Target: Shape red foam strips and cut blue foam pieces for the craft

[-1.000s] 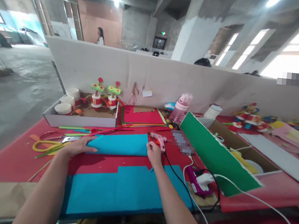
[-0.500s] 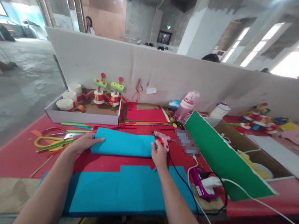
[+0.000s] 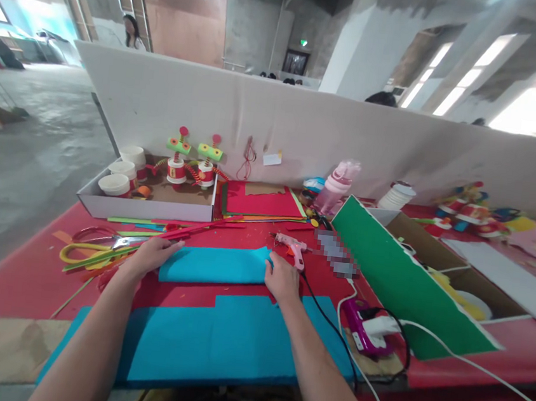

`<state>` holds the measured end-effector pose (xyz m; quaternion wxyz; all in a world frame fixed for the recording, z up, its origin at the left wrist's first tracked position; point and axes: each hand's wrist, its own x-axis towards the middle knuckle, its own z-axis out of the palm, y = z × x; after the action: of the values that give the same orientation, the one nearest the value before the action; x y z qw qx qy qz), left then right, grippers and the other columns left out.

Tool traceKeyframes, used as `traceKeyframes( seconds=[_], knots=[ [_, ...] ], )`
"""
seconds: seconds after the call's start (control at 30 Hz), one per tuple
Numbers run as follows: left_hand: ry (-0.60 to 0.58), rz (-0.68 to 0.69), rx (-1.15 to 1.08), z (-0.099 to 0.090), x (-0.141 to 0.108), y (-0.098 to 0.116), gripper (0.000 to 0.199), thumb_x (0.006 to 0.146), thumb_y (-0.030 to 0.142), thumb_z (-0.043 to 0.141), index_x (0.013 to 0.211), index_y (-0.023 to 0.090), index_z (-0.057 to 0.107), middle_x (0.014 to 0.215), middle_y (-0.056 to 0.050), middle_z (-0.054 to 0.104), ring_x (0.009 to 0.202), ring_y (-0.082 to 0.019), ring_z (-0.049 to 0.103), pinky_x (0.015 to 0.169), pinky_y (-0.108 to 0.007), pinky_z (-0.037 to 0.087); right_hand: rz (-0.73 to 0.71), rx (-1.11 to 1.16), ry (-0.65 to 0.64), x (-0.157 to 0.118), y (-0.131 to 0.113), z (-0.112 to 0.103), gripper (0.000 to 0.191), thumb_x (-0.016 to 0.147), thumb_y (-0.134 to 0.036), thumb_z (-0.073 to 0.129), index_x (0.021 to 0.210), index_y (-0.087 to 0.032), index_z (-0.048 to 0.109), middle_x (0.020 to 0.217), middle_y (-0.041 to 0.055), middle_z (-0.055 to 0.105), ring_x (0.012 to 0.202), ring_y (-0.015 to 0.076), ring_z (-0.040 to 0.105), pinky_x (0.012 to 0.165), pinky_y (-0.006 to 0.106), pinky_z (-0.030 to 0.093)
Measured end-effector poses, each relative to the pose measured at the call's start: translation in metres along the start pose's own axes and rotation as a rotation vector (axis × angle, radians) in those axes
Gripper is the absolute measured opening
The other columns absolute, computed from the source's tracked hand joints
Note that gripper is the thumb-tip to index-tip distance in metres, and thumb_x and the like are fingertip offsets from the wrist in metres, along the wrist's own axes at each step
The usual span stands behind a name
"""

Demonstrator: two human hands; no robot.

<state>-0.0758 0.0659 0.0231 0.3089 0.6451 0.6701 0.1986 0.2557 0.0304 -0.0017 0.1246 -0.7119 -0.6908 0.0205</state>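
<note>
A folded sheet of blue paper [image 3: 216, 265] is held by its two ends over the red tabletop. My left hand [image 3: 157, 256] is closed on its left end, and my right hand [image 3: 282, 277] grips the right end, thumb on the near face. Nearer to me lies a larger blue sheet [image 3: 176, 344] with a stepped edge. Just beyond my right hand rests a pink glue gun [image 3: 293, 248]. Left of my left hand are scissors with red handles [image 3: 96, 237], yellow-handled scissors [image 3: 81, 253] and several coloured paper strips.
A shallow box [image 3: 147, 209] holds paper cups [image 3: 115, 185] and two cup robots [image 3: 176, 168]. Behind stands a white partition [image 3: 295, 127]. At right are a purple power strip [image 3: 368, 338] with cables, a green board [image 3: 398, 284] and a pink bottle [image 3: 335, 185].
The folded blue paper has come down slightly and looks flatter, its near edge lower in view. Both hands stay on its ends, the left hand shifting slightly.
</note>
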Motion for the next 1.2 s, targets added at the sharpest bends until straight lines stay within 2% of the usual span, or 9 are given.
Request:
traceKeyframes(
  seconds=[0.13,0.23,0.37,0.5,0.77,1.2],
  knots=[
    [-0.06,-0.001,0.002,0.0,-0.001,-0.001,0.04,0.069,0.054,0.057,0.056,0.021,0.039,0.047,0.005,0.037,0.045,-0.011,0.039,0.044,-0.023,0.028,0.051,-0.055,-0.023,0.0,-0.004,0.001,0.023,0.093,-0.025,0.041,0.11,-0.02,0.056,0.101,0.0083,0.068,0.088,0.0192,0.064,0.068,0.027,0.038],
    [-0.022,0.08,0.256,0.003,0.002,-0.001,0.032,0.072,0.044,0.056,0.057,0.02,0.043,0.052,0.002,0.046,0.051,-0.014,0.046,0.048,-0.024,0.031,0.087,-0.076,-0.017,0.0,-0.004,0.002,0.023,0.094,-0.027,0.04,0.109,-0.02,0.055,0.1,0.0086,0.068,0.086,0.0196,0.064,0.067,0.027,0.038],
    [0.004,0.092,0.519,0.01,0.005,0.002,0.021,0.076,0.038,0.052,0.072,0.018,0.059,0.074,-0.005,0.065,0.071,-0.019,0.06,0.057,-0.025,0.038,0.082,-0.083,-0.002,-0.001,-0.001,0.001,0.021,0.094,-0.029,0.041,0.106,-0.019,0.056,0.093,0.0085,0.069,0.084,0.0204,0.065,0.07,0.028,0.037],
    [-0.025,0.054,0.624,0.014,0.003,0.005,0.028,0.08,0.036,0.046,0.092,0.019,0.064,0.098,-0.011,0.07,0.09,-0.025,0.064,0.068,-0.028,0.045,0.077,-0.07,-0.015,0.0,0.0,-0.001,0.017,0.093,-0.029,0.045,0.102,-0.019,0.056,0.09,0.0075,0.069,0.084,0.02,0.065,0.07,0.028,0.036],
    [-0.039,0.053,0.682,0.014,0.002,0.007,0.033,0.083,0.035,0.041,0.1,0.018,0.063,0.107,-0.014,0.069,0.1,-0.029,0.063,0.075,-0.033,0.047,0.118,-0.08,-0.039,0.001,0.001,0.004,0.02,0.095,-0.032,0.041,0.106,-0.021,0.054,0.095,0.0069,0.068,0.083,0.0191,0.064,0.063,0.027,0.035],
    [-0.026,0.062,0.677,0.013,0.003,0.008,0.033,0.085,0.036,0.039,0.097,0.018,0.064,0.104,-0.014,0.069,0.097,-0.03,0.065,0.076,-0.035,0.049,0.134,-0.08,-0.05,0.003,0.001,0.003,0.023,0.096,-0.035,0.039,0.106,-0.022,0.054,0.094,0.0063,0.069,0.083,0.0201,0.065,0.059,0.027,0.034]
  ],
)
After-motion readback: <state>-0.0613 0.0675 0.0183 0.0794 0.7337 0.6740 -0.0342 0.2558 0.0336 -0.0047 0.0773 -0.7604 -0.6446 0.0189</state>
